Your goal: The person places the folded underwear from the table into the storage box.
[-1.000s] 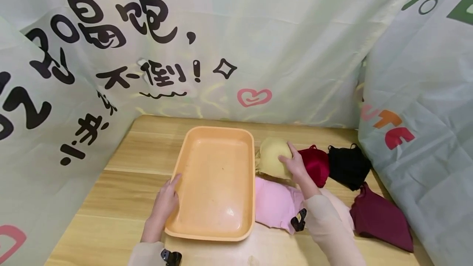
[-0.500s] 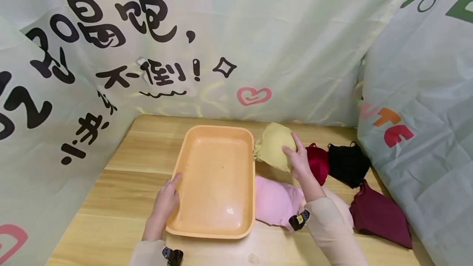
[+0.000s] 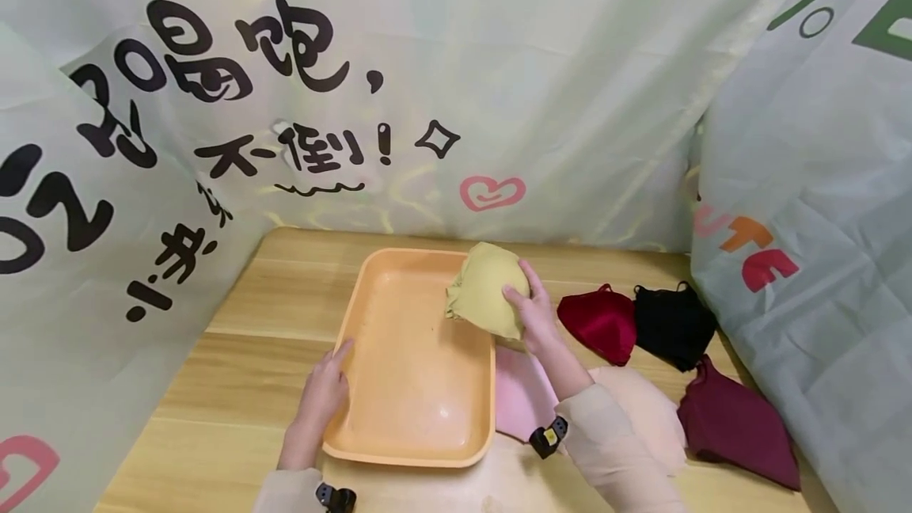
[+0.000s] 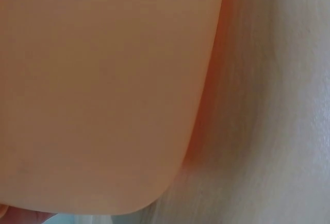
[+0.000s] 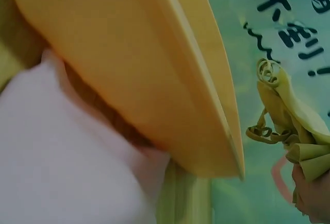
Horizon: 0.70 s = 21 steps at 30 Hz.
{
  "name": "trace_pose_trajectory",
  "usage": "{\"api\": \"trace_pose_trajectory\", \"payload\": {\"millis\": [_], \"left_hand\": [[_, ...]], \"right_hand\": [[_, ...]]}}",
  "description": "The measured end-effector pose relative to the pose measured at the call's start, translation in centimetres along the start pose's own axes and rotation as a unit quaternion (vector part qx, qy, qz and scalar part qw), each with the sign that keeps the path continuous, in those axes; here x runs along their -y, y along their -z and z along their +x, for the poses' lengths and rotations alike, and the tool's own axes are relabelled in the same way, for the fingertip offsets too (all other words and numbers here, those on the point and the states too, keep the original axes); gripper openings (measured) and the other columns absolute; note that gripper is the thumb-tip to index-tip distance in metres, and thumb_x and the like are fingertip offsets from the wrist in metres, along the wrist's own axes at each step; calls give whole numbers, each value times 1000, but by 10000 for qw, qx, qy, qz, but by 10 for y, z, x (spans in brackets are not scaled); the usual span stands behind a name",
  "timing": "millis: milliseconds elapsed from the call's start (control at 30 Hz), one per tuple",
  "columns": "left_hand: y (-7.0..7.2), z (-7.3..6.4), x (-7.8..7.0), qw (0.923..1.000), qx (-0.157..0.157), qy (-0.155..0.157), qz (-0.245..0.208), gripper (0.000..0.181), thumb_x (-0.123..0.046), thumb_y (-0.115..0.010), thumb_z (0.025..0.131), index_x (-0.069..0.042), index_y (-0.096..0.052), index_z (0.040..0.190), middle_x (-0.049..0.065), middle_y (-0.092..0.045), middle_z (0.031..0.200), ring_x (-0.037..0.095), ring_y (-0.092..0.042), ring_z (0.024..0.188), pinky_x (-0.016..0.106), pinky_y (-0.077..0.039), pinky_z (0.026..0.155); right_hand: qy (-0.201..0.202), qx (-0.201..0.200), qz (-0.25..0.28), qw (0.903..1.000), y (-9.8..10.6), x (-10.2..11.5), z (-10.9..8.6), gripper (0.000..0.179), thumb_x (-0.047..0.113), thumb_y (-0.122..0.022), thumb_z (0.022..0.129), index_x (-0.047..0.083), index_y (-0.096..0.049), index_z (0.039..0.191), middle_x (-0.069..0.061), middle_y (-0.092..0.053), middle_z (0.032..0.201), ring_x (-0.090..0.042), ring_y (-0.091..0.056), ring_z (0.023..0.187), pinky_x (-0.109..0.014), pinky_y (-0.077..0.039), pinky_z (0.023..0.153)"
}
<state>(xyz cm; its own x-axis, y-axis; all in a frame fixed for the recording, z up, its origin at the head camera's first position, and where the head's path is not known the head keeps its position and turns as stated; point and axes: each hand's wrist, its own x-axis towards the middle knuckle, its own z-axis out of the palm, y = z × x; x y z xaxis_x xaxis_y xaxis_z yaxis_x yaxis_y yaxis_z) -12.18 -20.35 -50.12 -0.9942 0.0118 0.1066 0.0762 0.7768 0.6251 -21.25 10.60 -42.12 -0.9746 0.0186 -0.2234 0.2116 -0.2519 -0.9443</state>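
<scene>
My right hand (image 3: 536,317) grips a folded yellow bra (image 3: 486,291) and holds it raised over the right rim of an orange plastic tray (image 3: 406,386). The bra's coiled straps (image 5: 265,131) hang out to one side in the right wrist view. My left hand (image 3: 324,394) holds the tray's left rim, part of it over the edge. In the left wrist view the tray's outer wall (image 4: 103,90) fills most of the picture and only a bit of a finger shows. A pink bra (image 3: 523,394) lies against the tray's right side, partly hidden by my right arm.
Right of the tray lie a red bra (image 3: 602,324), a black bra (image 3: 673,327), a pale pink bra (image 3: 644,418) and a burgundy bra (image 3: 737,430) on the wooden table (image 3: 249,378). Printed cloth (image 3: 584,101) hangs behind and at both sides.
My right hand has lifted the yellow bra off the table and carried it left, over the tray's edge. The red bra is now in fuller view. My left hand stays on the rim.
</scene>
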Motion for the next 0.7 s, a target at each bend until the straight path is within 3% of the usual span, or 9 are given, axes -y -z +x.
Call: {"api": "trace_pose_trajectory", "payload": {"millis": [200,400,700], "left_hand": [[-2,0,1,10000,-60,-18,6,56,18,-43,77,4,-43,131,37,-49,117,11,-34,44,18,-34,41],[-1,0,1,10000,-35,1,21,55,17,-43,78,3,-43,131,37,-49,116,11,-34,44,18,-34,40],[-1,-1,1,10000,-6,22,-8,55,18,-42,77,4,-43,130,36,-50,115,9,-33,44,17,-32,39]], "right_hand": [[-235,241,30,9994,-14,-11,0,70,-1,-47,88,23,-16,147,-11,-6,152,-37,-23,129,-58,-30,98],[-19,249,-18,9997,-23,-18,0,72,-4,-48,86,16,-16,147,-14,-7,152,-33,-19,133,-50,-27,105],[9,310,-21,9995,-28,-32,4,71,-5,-47,86,15,-16,147,-14,-7,152,-35,-22,132,-50,-27,104]]}}
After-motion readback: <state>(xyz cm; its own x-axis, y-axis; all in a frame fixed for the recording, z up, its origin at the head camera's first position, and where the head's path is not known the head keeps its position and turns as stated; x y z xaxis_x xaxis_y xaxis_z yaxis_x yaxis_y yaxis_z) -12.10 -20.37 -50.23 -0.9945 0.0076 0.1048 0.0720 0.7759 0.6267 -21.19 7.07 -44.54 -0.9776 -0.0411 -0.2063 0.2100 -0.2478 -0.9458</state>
